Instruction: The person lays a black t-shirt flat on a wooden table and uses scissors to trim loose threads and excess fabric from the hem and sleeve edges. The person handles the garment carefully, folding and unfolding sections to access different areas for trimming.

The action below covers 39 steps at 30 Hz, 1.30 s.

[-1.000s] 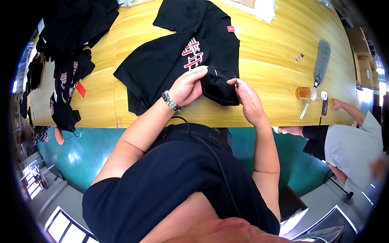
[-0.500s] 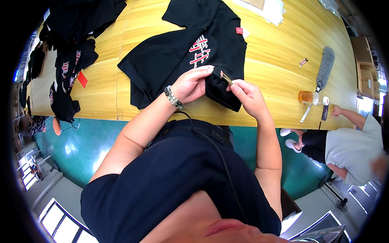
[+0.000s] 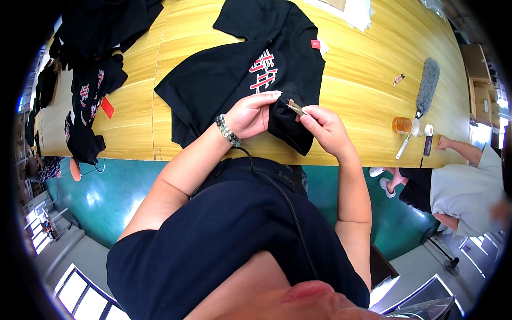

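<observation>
A black T-shirt (image 3: 213,80) with red and white printing lies spread on the table before me, its red tag at the collar. My left hand (image 3: 253,113) pinches the shirt's near edge, apparently a sleeve, and lifts it a little. In my right hand (image 3: 326,128) is a small pair of brass-coloured thread snips (image 3: 295,108), held between thumb and fingers. Its blades stand slightly apart, their tips against or just over the raised cloth. Any thread there is too fine to make out.
More black printed shirts (image 3: 96,32) with a red tag (image 3: 107,108) pile up at the left. On the right are a grey fluffy duster (image 3: 428,85), a cup of amber drink (image 3: 402,125) and a white-handled tool (image 3: 402,148). Another person (image 3: 464,181) stands there, one hand at the table edge.
The snips have shifted slightly left and their blades now show apart. The held part of the cloth has turned and hangs a little lower. My left hand has barely moved.
</observation>
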Available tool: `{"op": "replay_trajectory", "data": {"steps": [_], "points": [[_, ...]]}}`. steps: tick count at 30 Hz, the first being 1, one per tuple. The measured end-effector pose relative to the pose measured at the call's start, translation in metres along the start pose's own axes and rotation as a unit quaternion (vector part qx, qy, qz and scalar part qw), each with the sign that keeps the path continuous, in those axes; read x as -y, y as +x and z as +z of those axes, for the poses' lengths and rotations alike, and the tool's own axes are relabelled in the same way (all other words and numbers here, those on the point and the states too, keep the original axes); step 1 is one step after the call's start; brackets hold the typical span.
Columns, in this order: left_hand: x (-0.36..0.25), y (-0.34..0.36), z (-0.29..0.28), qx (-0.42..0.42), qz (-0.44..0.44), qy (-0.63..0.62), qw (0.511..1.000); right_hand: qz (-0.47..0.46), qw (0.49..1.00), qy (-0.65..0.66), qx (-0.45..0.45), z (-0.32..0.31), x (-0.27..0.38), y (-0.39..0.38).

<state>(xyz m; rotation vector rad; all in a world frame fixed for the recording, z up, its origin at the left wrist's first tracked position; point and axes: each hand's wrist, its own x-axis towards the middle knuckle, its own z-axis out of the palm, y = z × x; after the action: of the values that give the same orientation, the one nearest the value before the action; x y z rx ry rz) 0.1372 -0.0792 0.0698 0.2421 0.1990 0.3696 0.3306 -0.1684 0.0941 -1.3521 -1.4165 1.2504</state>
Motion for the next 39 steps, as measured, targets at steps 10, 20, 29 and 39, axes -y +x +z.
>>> {"op": "replay_trajectory", "data": {"steps": [10, 20, 29, 39], "points": [[-0.001, 0.001, -0.003, 0.004, -0.015, -0.021, 1.0, -0.001, 1.0, -0.015, 0.0, 0.001, 0.001, 0.001], [0.001, 0.002, -0.003, -0.004, -0.011, 0.001, 1.0, 0.005, 0.999, 0.017, -0.027, 0.004, -0.005, -0.001], [0.001, 0.001, 0.0, -0.042, 0.035, 0.102, 0.993, 0.013, 1.0, 0.001, -0.028, 0.003, 0.007, -0.009], [0.001, 0.001, 0.006, -0.041, 0.031, 0.21, 0.976, -0.01, 0.997, -0.07, -0.017, -0.004, 0.013, -0.013]]}}
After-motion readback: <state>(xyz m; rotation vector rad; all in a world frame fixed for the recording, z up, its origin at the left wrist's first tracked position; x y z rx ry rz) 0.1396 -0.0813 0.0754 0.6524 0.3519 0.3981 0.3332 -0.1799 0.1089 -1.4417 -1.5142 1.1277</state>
